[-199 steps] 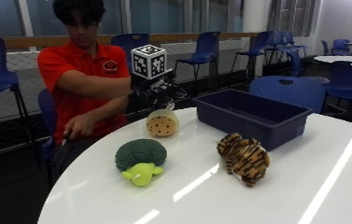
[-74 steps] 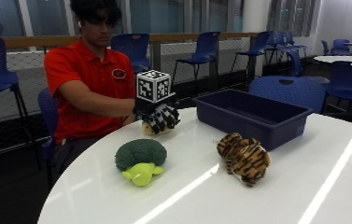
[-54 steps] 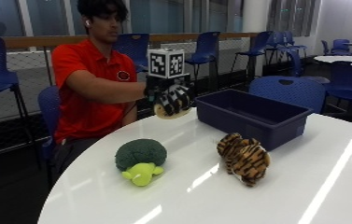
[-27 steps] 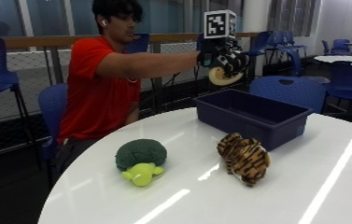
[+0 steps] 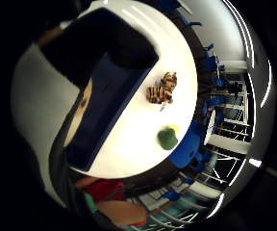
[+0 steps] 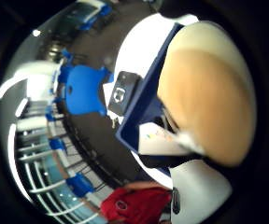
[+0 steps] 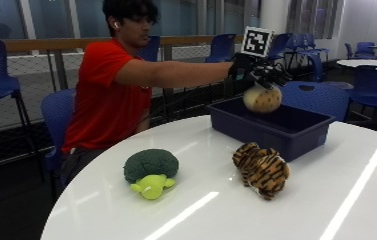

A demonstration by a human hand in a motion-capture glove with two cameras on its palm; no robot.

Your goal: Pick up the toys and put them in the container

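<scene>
In the outside view my gloved right hand grips a round tan spotted toy from above and holds it just over the open blue container. That toy fills much of the thumb side palm view, with the container's rim beside it. A green turtle toy and a striped tiger toy lie on the white round table in front of the container. The little finger side palm view looks down on the container, the tiger and the turtle.
The container stands at the table's far edge, close to a blue chair behind it. More blue chairs stand around the room. The seated person's bare hand is out of sight below the table edge.
My hand took the tan toy off the table by the person, lifted it high and carried it across to the container; it now hangs lower, just over the opening.
</scene>
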